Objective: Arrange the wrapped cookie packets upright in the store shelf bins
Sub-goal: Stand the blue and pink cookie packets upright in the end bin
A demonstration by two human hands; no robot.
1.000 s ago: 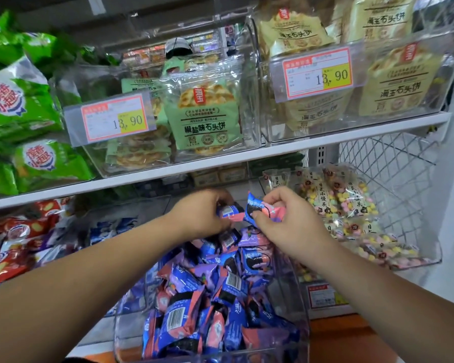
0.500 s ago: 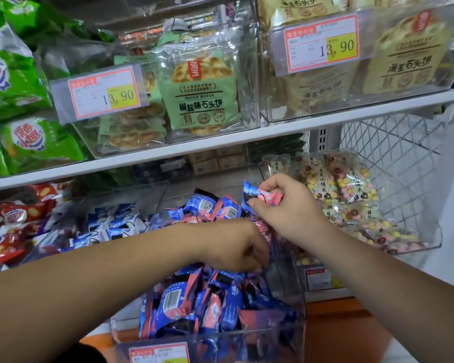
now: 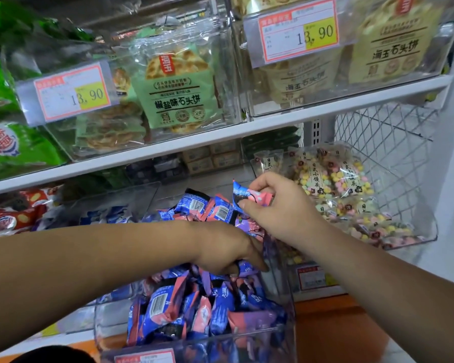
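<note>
A white metal shelf board (image 3: 273, 121) slants across the view. On it a clear plastic bin on the left (image 3: 228, 74) holds pale green flat packs (image 3: 176, 93) printed 椒盐味石头饼. Beside it a second clear bin on the right (image 3: 446, 35) holds cream packs (image 3: 393, 48) printed 海玉石头饼. Each bin front carries a red-bordered price tag, one on the left (image 3: 71, 94) and one on the right (image 3: 298, 31), both reading 13.90 with part of the number on a yellow patch. Bright green snack bags (image 3: 16, 153) with a round red and white logo fill the far left, their writing too blurred to read. On the level below, a white wire mesh panel (image 3: 391, 142) closes the right end above an orange base (image 3: 325, 323). Near the panel, transparent bags of pastel balls (image 3: 338, 179) are labelled 日式小馒头. The long clear lower bin (image 3: 281, 289) in the middle is heaped with blue and pink wrapped cookie packets (image 3: 194, 310), most lying jumbled with barcodes showing. The left hand (image 3: 226, 250) reaches down into this heap with its fingertips among the wrappers, and I cannot tell whether it has hold of one. The right hand (image 3: 281, 208) hovers over the back of the heap, thumb and curled fingers pinching a single blue and pink packet (image 3: 249, 197). Red snack packets (image 3: 11, 213) lie at lower left.
</note>
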